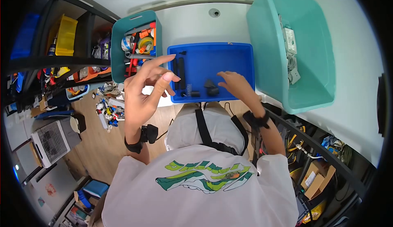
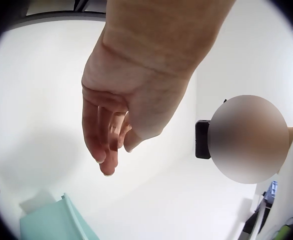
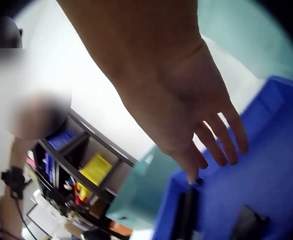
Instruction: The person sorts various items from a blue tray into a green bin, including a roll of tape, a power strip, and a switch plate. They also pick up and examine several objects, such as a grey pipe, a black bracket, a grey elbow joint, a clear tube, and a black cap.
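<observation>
My left hand [image 1: 141, 87] is raised by the left edge of the blue tray [image 1: 241, 46], its fingers loosely bent and the thumb apart from them. Nothing shows between those fingers in the left wrist view. Over the right part of the tray hangs my right hand [image 1: 237, 85], fingers loosely extended and holding nothing. Along the tray's left side lie dark rods [image 1: 181, 73]. A dark grey angular piece [image 1: 211, 88] lies nearer the front, close to the right hand. Beside it is a short black cylinder [image 1: 195, 94].
A teal bin [image 1: 116, 59] of mixed tools and tape rolls stands left of the tray. On the right is a larger teal tub [image 1: 315, 63] with white power adapters and cables [image 1: 290, 42]. Shelving with a yellow bin [image 1: 66, 34] rises at far left.
</observation>
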Available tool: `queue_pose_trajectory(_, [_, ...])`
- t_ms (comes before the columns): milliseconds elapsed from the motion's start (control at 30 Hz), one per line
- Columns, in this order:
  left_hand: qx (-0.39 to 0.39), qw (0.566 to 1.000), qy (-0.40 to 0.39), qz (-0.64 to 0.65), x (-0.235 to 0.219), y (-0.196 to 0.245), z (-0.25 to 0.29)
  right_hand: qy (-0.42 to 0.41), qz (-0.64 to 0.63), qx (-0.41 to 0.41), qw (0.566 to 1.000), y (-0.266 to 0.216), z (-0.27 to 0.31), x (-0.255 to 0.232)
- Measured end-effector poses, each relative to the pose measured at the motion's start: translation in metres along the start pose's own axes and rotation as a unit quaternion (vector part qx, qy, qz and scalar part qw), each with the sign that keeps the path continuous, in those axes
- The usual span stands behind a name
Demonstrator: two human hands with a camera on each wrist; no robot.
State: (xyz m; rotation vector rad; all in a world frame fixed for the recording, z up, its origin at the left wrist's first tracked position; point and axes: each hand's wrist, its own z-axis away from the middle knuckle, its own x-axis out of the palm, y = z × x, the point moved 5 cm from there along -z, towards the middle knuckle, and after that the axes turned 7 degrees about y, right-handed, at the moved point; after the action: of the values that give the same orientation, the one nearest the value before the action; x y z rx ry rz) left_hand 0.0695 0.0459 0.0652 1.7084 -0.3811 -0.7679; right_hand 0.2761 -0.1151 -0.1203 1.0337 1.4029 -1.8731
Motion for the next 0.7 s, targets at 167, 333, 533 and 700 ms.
queue_pose_trajectory(167, [-0.040,0.999,-0.002,-0.006,-0.009,-0.021,0.012,-0.141,0.044,0.033,0.989,0.048,-0.001,0.123])
queue_pose_trajectory(333, [-0.078,0.997,0.017,0.000,-0.023,-0.035,0.021,-0.137,0.056,0.040,0.988,0.055,0.005,0.145])
queue_pose_trajectory(533, [-0.112,0.993,0.026,-0.010,-0.029,-0.050,0.026,-0.168,0.024,0.023,0.985,0.073,0.000,0.152])
queue_pose_trajectory(700, [-0.134,0.990,0.019,-0.035,-0.028,-0.067,0.026,-0.114,-0.102,0.043,0.987,0.055,-0.023,0.091])
